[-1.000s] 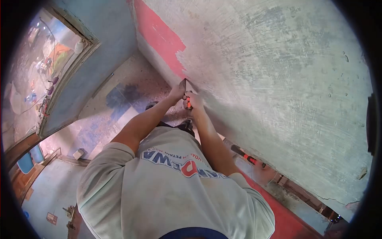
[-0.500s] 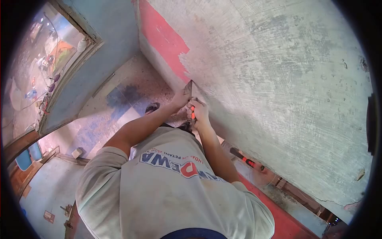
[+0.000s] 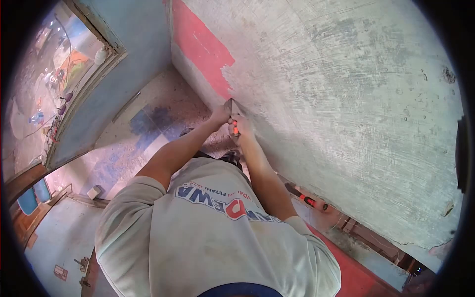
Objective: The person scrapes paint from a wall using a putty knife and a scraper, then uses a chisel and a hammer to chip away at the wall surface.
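head view: right hand (image 3: 242, 126), stretched forward, clamps its grip on the orange handle (image 3: 235, 127); left hand (image 3: 220, 116) reaches to the blade (image 3: 229, 105), grip unclear.

- The big wall (image 3: 346, 109) blocks the way right of the right hand (image 3: 240, 129).
- Left of the left hand (image 3: 221, 117) is open air above the floor (image 3: 173, 91).
- The shirt (image 3: 208, 242) blocks the way straight back from both hands.

Worn indoor room, apparently under renovation, scuffed grey wall (image 3: 346, 99), ragged pink paint (image 3: 200, 44), dusty floor (image 3: 173, 96)
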Demonstrator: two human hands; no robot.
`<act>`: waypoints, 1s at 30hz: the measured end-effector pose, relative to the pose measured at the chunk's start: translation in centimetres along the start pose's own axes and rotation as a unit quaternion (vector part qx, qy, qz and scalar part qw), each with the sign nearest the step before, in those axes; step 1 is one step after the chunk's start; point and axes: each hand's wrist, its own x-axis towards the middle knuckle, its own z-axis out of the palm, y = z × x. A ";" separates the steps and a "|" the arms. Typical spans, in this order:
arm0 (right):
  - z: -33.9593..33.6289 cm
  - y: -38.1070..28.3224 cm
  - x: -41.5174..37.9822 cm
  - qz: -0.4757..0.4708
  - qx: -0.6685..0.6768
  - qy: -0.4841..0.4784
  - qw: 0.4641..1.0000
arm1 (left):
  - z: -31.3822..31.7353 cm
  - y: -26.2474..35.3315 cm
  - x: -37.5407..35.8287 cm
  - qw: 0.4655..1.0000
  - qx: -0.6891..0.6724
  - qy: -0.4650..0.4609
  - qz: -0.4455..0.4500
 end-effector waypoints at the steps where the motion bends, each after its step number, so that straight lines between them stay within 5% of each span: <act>1: 0.9 -0.2 -0.2 -0.005 -0.009 0.014 1.000 | -0.2 1.2 -0.5 0.999 0.018 0.009 -0.034; 5: 1.4 -1.9 -7.6 -0.033 0.021 -0.005 0.999 | 1.4 0.4 -3.4 0.990 0.038 -0.002 0.135; 8: 1.5 -2.8 -5.3 -0.015 -0.008 0.002 1.000 | 1.9 -2.4 -0.4 0.987 0.076 0.057 0.127; 9: 1.0 -2.5 -3.9 0.006 -0.028 0.018 0.999 | 1.3 2.7 -3.5 0.999 -0.040 -0.031 0.001; 12: 0.6 -0.9 -1.4 -0.001 -0.020 0.021 1.000 | 0.7 1.3 -1.7 1.000 -0.018 -0.012 0.000; 16: 1.5 -3.4 -9.6 -0.021 0.003 0.004 1.000 | 2.8 0.4 -4.0 0.992 0.022 0.000 0.123; 21: 0.5 -1.5 -3.1 -0.010 -0.014 -0.007 1.000 | 0.8 3.5 -3.7 0.996 -0.018 -0.080 -0.043; 24: 0.6 -2.6 -8.7 -0.021 0.038 -0.019 0.999 | 3.0 0.7 -4.0 0.993 -0.018 -0.017 0.118; 25: 0.6 -2.8 -9.4 -0.033 0.024 -0.010 0.999 | 2.5 0.8 -4.3 0.993 0.046 -0.051 0.100; 28: 0.4 -2.4 -5.8 -0.014 0.013 -0.009 1.000 | 2.4 5.4 -6.5 0.993 -0.089 -0.071 -0.029; 30: -0.2 -1.0 -3.2 -0.015 0.016 -0.010 1.000 | 2.4 3.2 -5.7 0.994 -0.077 -0.078 -0.003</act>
